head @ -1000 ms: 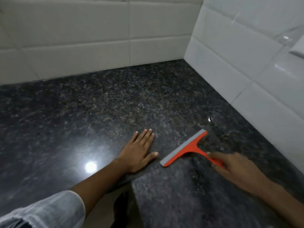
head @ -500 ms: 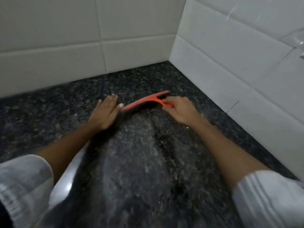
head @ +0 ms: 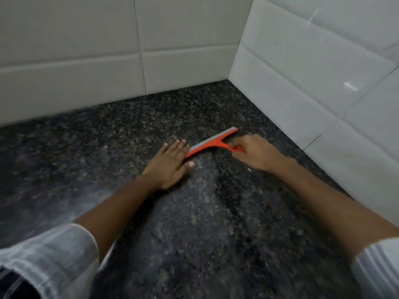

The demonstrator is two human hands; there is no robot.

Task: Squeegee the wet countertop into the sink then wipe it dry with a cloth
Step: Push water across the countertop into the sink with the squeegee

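An orange squeegee [head: 212, 141] with a grey rubber blade lies blade-down on the dark speckled granite countertop [head: 121, 134], near the corner of the tiled walls. My right hand [head: 255, 153] grips its short orange handle. My left hand [head: 170, 164] rests flat on the counter, palm down, fingers together, its fingertips touching the blade's left end. A wet streak with small droplets [head: 224, 175] runs down the counter below the squeegee. No sink and no cloth are in view.
White tiled walls stand behind [head: 90, 61] and to the right [head: 313, 87], meeting in a corner past the squeegee. Counter stretches away to the left. White sleeves [head: 49, 255] cover both forearms at the bottom.
The squeegee has moved away from me toward the back corner. My left hand followed alongside it, flat on the counter. A wiped wet track now lies below the blade.
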